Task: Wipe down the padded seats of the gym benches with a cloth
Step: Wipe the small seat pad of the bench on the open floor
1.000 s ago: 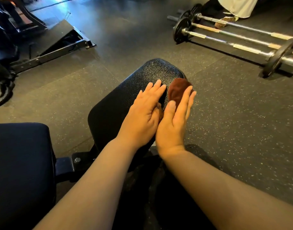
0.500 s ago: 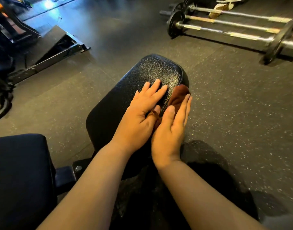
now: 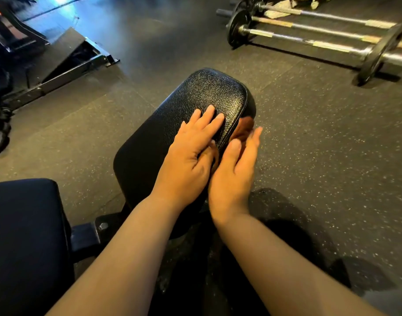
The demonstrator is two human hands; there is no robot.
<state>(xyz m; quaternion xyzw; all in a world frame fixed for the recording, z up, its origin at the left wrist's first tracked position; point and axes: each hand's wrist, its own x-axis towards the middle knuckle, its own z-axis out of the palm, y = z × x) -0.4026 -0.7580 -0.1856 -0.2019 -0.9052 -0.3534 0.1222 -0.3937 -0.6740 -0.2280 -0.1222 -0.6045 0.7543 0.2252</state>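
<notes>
A black padded bench seat point(image 3: 202, 92) with a grained surface lies in the middle of the head view. My left hand point(image 3: 191, 153) rests flat on top of it, fingers spread. My right hand point(image 3: 235, 172) presses a brown cloth point(image 3: 244, 128) against the seat's right side edge. Only a small part of the cloth shows past my fingers; the rest is hidden behind the palm and the pad's rim.
A second dark padded seat point(image 3: 20, 236) stands at the lower left, joined by a black metal frame point(image 3: 86, 233). Barbells with plates point(image 3: 309, 39) lie on the rubber floor at the upper right. A slanted black board point(image 3: 65, 58) sits at the upper left.
The right hand has slid the cloth off the seat's top down onto its right side, so less cloth shows. The left hand stays flat on the pad.
</notes>
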